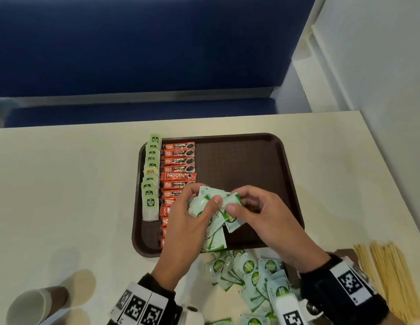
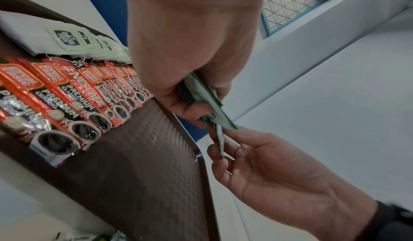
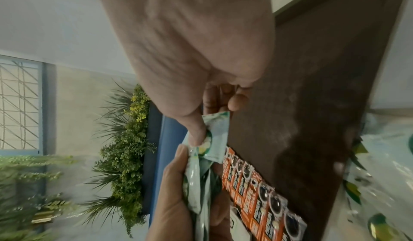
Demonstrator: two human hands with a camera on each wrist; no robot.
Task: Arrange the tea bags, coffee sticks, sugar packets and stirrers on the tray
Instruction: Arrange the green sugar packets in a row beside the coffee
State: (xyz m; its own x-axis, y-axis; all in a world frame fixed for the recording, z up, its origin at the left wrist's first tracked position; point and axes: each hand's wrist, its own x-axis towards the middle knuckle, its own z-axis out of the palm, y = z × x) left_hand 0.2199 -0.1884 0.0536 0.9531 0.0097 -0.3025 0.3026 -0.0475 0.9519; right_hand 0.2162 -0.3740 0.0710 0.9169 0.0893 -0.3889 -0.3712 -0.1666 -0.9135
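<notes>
Paper cup point(image 1: 33, 306): one, lying on its side at the near left of the table point(image 1: 63, 184), mouth toward the camera.
Tea bags point(image 1: 150, 178): a single overlapping column along the left edge of the tray point(image 1: 284, 174); about ten green tags show, and the farthest sits on the tray's rim.
Coffee sticks point(image 1: 178, 168): a column just right of the tea bags, each lying crosswise; seven fully visible, about five more partly hidden under the left hand.
Left hand point(image 1: 192, 221): raised over the near middle of the tray, palm down, fingers and thumb curled round a fanned bunch of held sugar packets point(image 1: 211, 214); at least four show, the exact number cannot be told.
Right hand point(image 1: 263, 214): beside the left and level with it, thumb and forefinger pinching one sugar packet point(image 3: 215, 137) at the right of the fan; the other fingers are curled underneath.
Loose sugar packets point(image 1: 251, 280): a heap on the table just off the tray's near edge, well over ten, too overlapped to count.
Stirrers point(image 1: 389, 277): a bundle of wooden sticks on the table at the far right, too many and too close-packed to count.
</notes>
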